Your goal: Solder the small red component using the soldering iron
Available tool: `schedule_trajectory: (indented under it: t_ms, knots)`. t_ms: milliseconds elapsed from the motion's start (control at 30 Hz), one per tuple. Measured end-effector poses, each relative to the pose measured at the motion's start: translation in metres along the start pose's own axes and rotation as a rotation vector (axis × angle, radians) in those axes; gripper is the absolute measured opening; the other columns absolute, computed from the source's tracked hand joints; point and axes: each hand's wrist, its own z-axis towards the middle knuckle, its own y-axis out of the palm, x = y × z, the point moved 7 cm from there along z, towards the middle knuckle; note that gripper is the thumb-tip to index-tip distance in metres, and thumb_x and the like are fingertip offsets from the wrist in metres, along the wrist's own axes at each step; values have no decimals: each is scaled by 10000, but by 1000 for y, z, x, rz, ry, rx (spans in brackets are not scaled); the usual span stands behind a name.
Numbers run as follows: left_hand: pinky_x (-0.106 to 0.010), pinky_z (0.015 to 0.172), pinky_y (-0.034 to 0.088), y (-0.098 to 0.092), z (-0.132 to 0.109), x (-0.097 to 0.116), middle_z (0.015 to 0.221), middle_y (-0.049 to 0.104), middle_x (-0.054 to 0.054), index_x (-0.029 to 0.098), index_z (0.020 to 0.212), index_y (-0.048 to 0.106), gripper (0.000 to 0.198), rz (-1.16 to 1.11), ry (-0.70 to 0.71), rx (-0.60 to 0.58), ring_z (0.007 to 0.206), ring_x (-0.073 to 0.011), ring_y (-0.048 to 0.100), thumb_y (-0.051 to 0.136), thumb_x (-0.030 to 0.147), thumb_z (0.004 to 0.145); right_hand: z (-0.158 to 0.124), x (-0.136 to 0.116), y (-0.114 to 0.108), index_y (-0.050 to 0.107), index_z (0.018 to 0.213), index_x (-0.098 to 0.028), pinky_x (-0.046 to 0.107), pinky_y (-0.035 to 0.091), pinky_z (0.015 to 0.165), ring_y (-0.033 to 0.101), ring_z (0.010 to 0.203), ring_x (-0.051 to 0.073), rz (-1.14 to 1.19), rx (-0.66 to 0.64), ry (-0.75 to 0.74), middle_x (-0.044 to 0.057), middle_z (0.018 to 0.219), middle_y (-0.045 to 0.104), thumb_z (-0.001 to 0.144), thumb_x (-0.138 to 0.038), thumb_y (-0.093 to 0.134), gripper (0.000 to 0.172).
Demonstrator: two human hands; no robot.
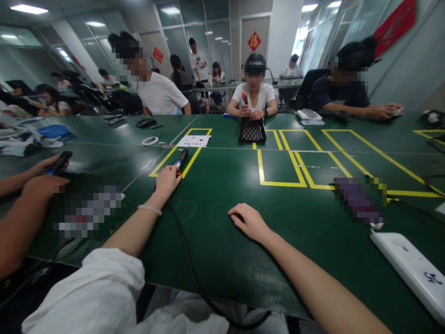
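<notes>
My left hand (pixel 168 182) is closed around a black cylindrical tool with a blue band (pixel 181 160), and a bit of orange shows by my fingers. The tool's dark end points away from me, over the yellow-taped rectangle. A black cord (pixel 184 241) runs from beneath this hand toward my lap. To the right, my right hand (pixel 249 221) rests on the green table (pixel 208 222), fingers loosely bent with a gap at the thumb. Nothing shows in it. Just beyond the tool lies a white paper sheet (pixel 193 141).
A white power strip (pixel 410 273) and a blurred dark phone-like object (pixel 358 200) lie at right. At left, a co-worker's hands hold a dark tool (pixel 59 162). Opposite, a person holds a red-and-black screwdriver (pixel 244 99) over a black case (pixel 252 131). Yellow tape (pixel 283 184) marks rectangles.
</notes>
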Motion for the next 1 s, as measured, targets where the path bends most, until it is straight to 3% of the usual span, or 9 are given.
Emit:
schedule_trajectory:
  t_ms: [267, 433, 500, 567, 633, 733, 833, 1000]
  knots:
    - [-407, 841, 445, -9, 4, -1, 1065, 609, -175, 121, 1019, 601, 294, -11, -50, 44, 984, -313, 576, 450, 341, 897, 1, 0, 1, 651, 968, -194, 331, 465, 832, 595, 914, 195, -12, -8, 2, 53, 931, 679, 908, -162, 527, 142]
    - [-409, 874, 445, -15, 3, 13, 1055, 648, -134, 148, 999, 617, 261, -310, -78, 76, 996, -289, 592, 482, 340, 885, 1, 2, 1, 650, 966, -203, 332, 466, 833, 596, 905, 193, 11, 7, -3, 50, 920, 674, 911, -169, 523, 142]
    - [-392, 861, 464, -12, -7, 38, 1021, 664, -119, 138, 1049, 607, 296, -638, -37, -21, 942, -252, 617, 484, 351, 886, 1, 3, 1, 649, 958, -201, 334, 466, 831, 596, 901, 194, 25, 9, -1, 50, 913, 672, 907, -165, 524, 139]
    - [-365, 835, 484, -11, -25, 74, 969, 670, -107, 114, 1106, 598, 368, -1010, 46, -199, 878, -211, 630, 487, 388, 887, 1, 4, 1, 647, 940, -198, 335, 464, 829, 595, 900, 195, 47, 16, 1, 50, 908, 669, 902, -158, 525, 133]
    - [-339, 813, 490, -18, -50, 110, 941, 658, -93, 111, 1164, 600, 442, -1240, 144, -365, 841, -181, 619, 498, 438, 886, 0, 5, 0, 634, 959, -201, 326, 465, 817, 597, 880, 185, 99, 33, 5, 45, 910, 664, 901, -155, 520, 136]
    - [-292, 764, 474, -36, -87, 151, 899, 626, -58, 138, 1262, 572, 484, -1320, 281, -522, 785, -141, 579, 510, 446, 894, 0, 9, -2, 555, 1130, -212, 284, 476, 743, 598, 788, 149, 246, 78, 31, 24, 908, 647, 903, -164, 515, 235]
    - [-257, 706, 448, -51, -114, 177, 826, 591, -24, 165, 1369, 474, 533, -1356, 417, -641, 737, -123, 549, 514, 427, 906, -1, 10, -4, 473, 1222, -218, 256, 474, 683, 587, 722, 131, 349, 105, 42, 8, 896, 631, 880, -189, 565, 355]
    - [-248, 685, 436, -50, -133, 195, 777, 567, -3, 168, 1403, 420, 550, -1382, 520, -765, 707, -119, 538, 506, 417, 920, -1, 1, -6, 572, 1047, -209, 257, 467, 690, 585, 730, 137, 324, 89, 6, 12, 866, 638, 880, -190, 569, 168]
